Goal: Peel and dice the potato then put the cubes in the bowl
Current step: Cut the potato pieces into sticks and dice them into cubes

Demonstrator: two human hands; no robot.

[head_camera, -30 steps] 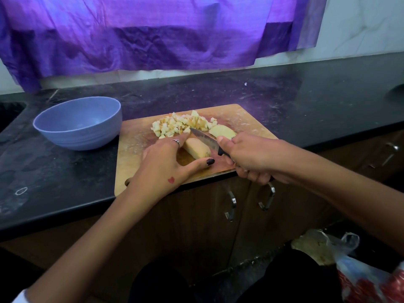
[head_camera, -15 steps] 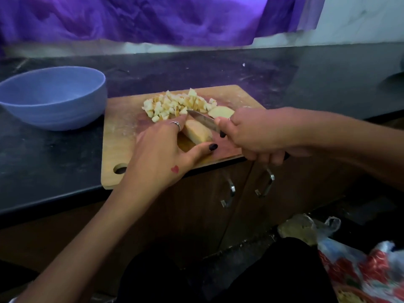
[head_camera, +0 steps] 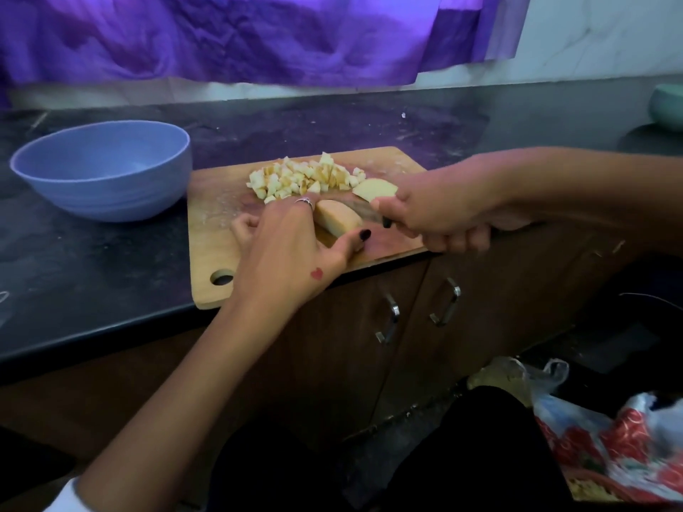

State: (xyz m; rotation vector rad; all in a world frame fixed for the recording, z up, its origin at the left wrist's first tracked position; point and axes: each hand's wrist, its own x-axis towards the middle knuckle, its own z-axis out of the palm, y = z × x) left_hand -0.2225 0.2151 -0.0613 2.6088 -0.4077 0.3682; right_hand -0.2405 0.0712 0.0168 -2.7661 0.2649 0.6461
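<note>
Single head cam, wide-angle, looks fwd & down from close above at cutting board (head_camera: 207, 230) on counter (head_camera: 92, 275) edge.

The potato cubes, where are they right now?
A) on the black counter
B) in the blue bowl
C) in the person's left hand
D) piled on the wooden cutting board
D: the potato cubes sit in a heap at the far side of the wooden cutting board, while the blue bowl beside it looks empty.

Peeled potato piece (head_camera: 338, 219) on board; cubes (head_camera: 305, 178) heaped behind; bowl (head_camera: 103, 168) left.
</note>
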